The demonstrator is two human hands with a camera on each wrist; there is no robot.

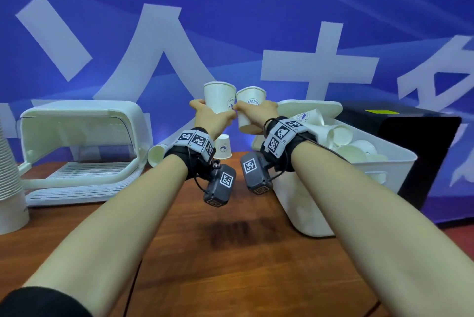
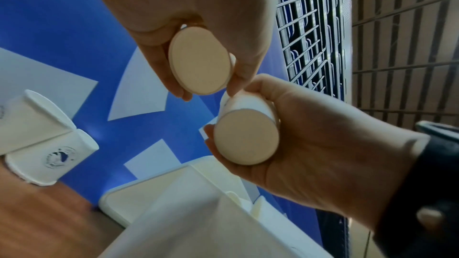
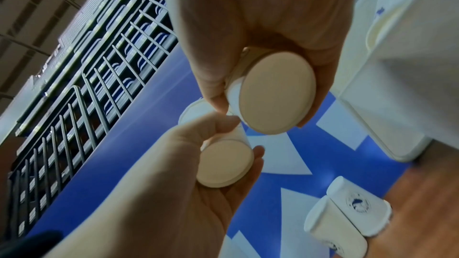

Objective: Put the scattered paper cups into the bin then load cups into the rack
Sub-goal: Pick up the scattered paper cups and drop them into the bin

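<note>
My left hand (image 1: 213,111) grips a white paper cup (image 1: 219,97) upright above the table's far side. My right hand (image 1: 256,109) grips a second paper cup (image 1: 249,111), tilted, its rim against the first one. From below, the left wrist view shows the left-hand cup's base (image 2: 200,61) and the right-hand cup's base (image 2: 246,136). The white bin (image 1: 384,175) at the right holds several cups. At the left the white rack (image 1: 77,170) stands with its lid raised and its grid bare.
An upside-down cup (image 1: 223,147) stands on the wooden table under my hands, and another cup (image 1: 157,154) lies beside the rack. A tall stack of cups (image 1: 10,183) is at the far left. A black box (image 1: 423,147) sits behind the bin.
</note>
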